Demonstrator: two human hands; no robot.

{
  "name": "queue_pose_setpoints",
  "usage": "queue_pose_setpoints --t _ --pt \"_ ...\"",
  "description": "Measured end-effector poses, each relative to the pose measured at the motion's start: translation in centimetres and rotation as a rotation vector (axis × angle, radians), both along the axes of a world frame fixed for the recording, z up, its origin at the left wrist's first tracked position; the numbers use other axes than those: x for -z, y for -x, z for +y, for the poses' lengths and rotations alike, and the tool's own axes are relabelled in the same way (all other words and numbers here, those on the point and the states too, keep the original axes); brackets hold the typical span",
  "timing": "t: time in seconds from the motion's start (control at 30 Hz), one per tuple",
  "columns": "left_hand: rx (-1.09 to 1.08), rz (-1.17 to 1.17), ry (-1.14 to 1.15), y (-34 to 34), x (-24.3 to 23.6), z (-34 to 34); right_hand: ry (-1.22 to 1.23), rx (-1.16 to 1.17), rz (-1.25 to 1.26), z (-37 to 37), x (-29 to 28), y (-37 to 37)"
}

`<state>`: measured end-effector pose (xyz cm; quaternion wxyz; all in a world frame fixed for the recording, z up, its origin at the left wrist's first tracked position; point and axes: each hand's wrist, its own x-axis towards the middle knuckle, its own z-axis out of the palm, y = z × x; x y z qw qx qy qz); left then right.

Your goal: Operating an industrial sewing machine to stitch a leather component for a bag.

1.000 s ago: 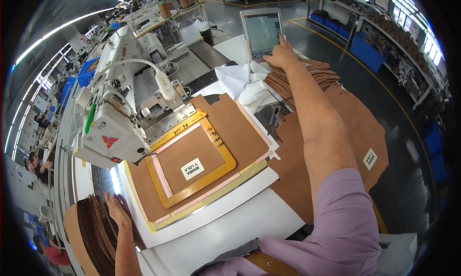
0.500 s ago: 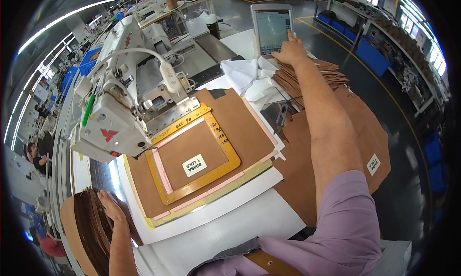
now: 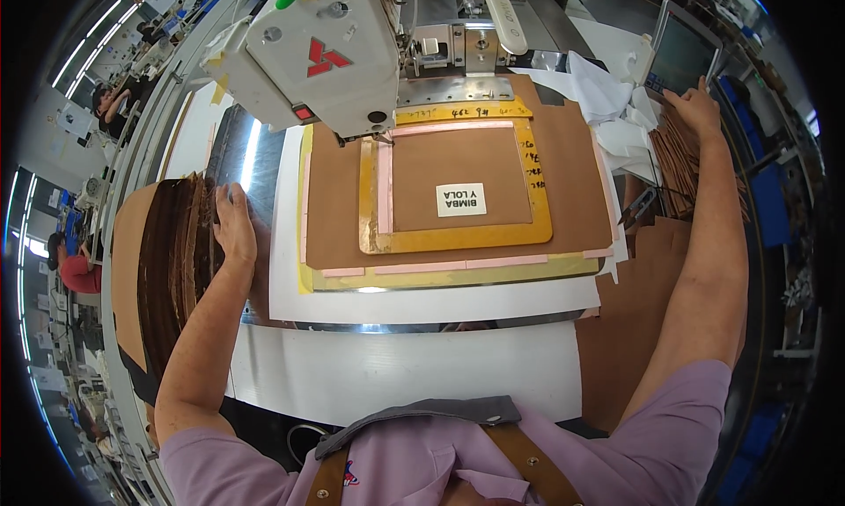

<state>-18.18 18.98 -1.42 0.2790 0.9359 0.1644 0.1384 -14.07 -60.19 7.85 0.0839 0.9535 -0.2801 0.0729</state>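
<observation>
My left hand [image 3: 235, 227] rests with its fingers stretched along the right side of a stack of brown leather-like pieces [image 3: 180, 242]. At the far right, my right hand [image 3: 698, 112] is at the lower edge of a tablet-like control screen [image 3: 676, 55], index finger and thumb apart, holding nothing. Whether a fingertip touches the screen I cannot tell. Between my arms, a yellow frame [image 3: 458, 240] lies on a brown panel [image 3: 576, 185], with a small pale label [image 3: 461, 200] inside it. Over the frame's left corner stands the white sewing machine head [image 3: 330, 44].
A pile of brown pieces [image 3: 676, 167] lies below the screen, beside crumpled white sheets [image 3: 607, 92]. Snips [image 3: 638, 207] lie near the panel's right edge. A white board [image 3: 422, 370] spans the front. Other people [image 3: 79, 273] sit far left.
My view has turned, so the machine and panel appear squarer and more central. My right fingertip has moved lower on the screen, toward its bottom edge. My left hand stays at the stack.
</observation>
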Motion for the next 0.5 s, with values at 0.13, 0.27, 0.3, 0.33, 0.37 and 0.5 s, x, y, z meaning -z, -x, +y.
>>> queue_pose_setpoints --t 0.13,0.27,0.3,0.33,0.37,0.5 --pt "0.014 0.008 -0.016 1.1 0.0 0.0 -0.005 -0.005 -0.017 0.2 0.2 1.4" --pt "0.032 0.033 -0.045 2.0 -0.1 0.1 -0.016 -0.005 -0.043 0.3 0.1 3.0" --pt "0.031 0.033 -0.044 2.2 -0.1 0.1 -0.023 -0.008 -0.049 0.3 0.1 3.4" --pt "0.031 0.039 -0.049 2.4 0.0 0.1 -0.023 -0.009 -0.049 0.3 0.1 3.7" --pt "0.031 0.045 -0.055 2.7 0.0 0.1 -0.015 -0.009 -0.048 0.4 0.1 4.1" --pt "0.036 0.031 -0.067 3.5 0.1 0.3 -0.003 0.015 -0.041 0.8 0.0 5.1"
